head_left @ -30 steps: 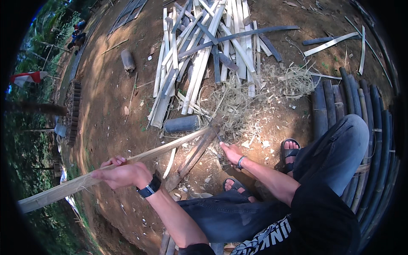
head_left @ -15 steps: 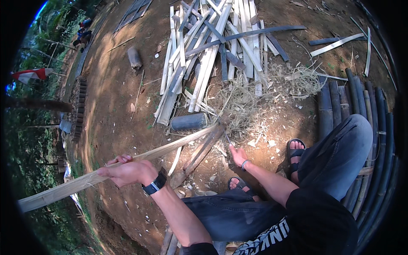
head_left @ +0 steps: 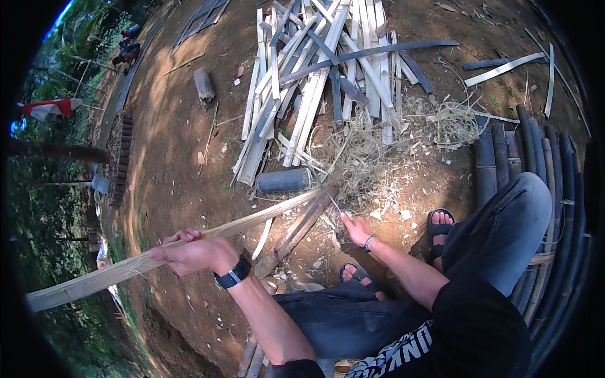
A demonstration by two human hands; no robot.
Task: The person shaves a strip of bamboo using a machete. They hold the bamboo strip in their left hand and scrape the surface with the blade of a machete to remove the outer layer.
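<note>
My left hand [head_left: 192,255] is wrapped around a long pale bamboo strip [head_left: 261,217], which slants from the left edge up to the middle. The strip's far end lies over the top of a rough wooden stake [head_left: 291,238] that leans up from the ground. My right hand [head_left: 357,230] is closed on the handle of a thin-bladed knife [head_left: 327,194]. Its narrow blade points up and left, crossing beside the strip's far end. Whether the edge touches the strip, I cannot tell.
A heap of split bamboo strips [head_left: 309,94] lies ahead, with curly shavings [head_left: 359,154] in front. A short dark bamboo piece [head_left: 283,181] rests left of the stake. Dark bamboo poles [head_left: 570,208] line the right side. Small cut bamboo rings [head_left: 314,286] sit near my leg.
The knife blade now shows more plainly, reaching up and left past the strip's end. Both hands keep their grips, and the whole view has shifted slightly.
</note>
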